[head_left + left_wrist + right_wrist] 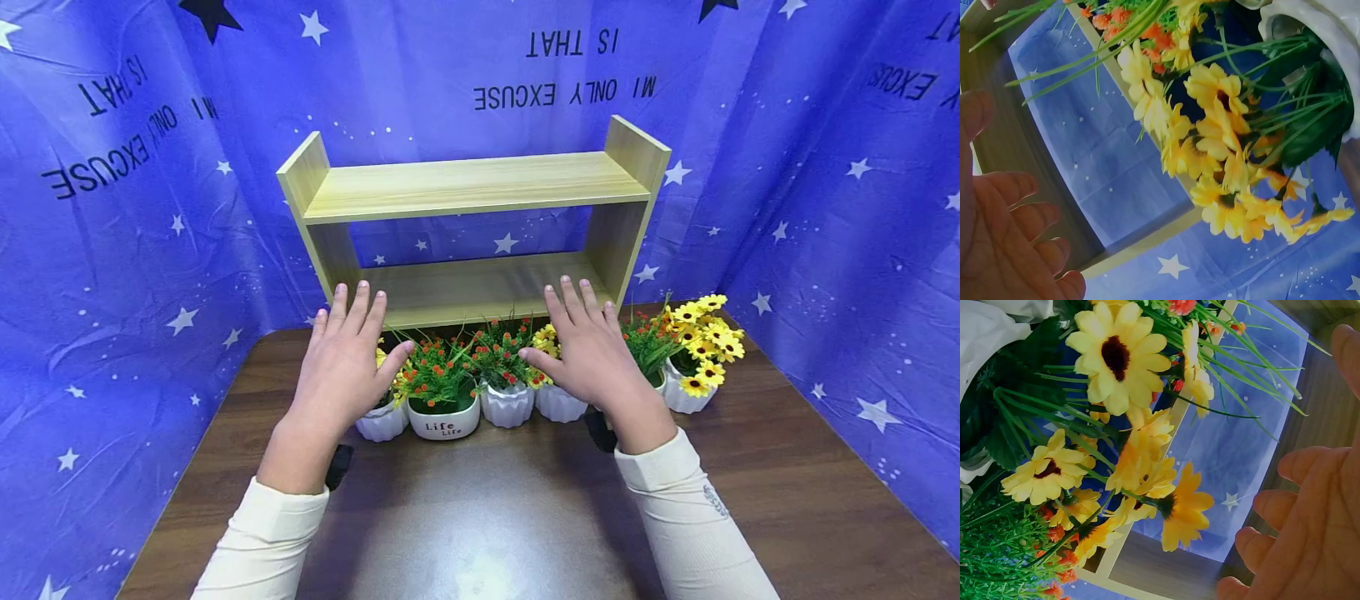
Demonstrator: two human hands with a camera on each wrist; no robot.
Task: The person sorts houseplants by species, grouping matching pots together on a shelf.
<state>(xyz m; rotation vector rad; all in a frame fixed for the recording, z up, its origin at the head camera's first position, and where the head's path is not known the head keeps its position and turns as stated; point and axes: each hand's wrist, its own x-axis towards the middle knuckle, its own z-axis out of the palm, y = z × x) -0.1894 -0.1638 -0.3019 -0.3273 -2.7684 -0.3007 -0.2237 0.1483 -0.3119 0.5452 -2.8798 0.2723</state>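
Note:
My left hand (pixel 341 371) hovers palm down with straight, spread fingers above the left end of a row of several potted artificial plants. It partly hides a white pot (pixel 382 422) of yellow flowers, whose blooms (pixel 1219 134) fill the left wrist view. Beside it stands an oval white pot (pixel 445 423) lettered "Life", with orange-dotted greenery. Over the right part of the row is my right hand (pixel 588 358), fingers spread, holding nothing. Under it sits a ribbed white pot (pixel 561 406) with yellow flowers. Yellow daisies (pixel 1116 356) also show close up in the right wrist view.
A two-tier wooden shelf (pixel 480 183) stands behind the plants, with nothing on its boards. Another ribbed pot (pixel 508 407) with red-dotted greenery is mid-row; a pot of yellow flowers (pixel 701 342) ends it at right. Blue star-print curtain (pixel 825 208) surrounds the brown table (pixel 465 517).

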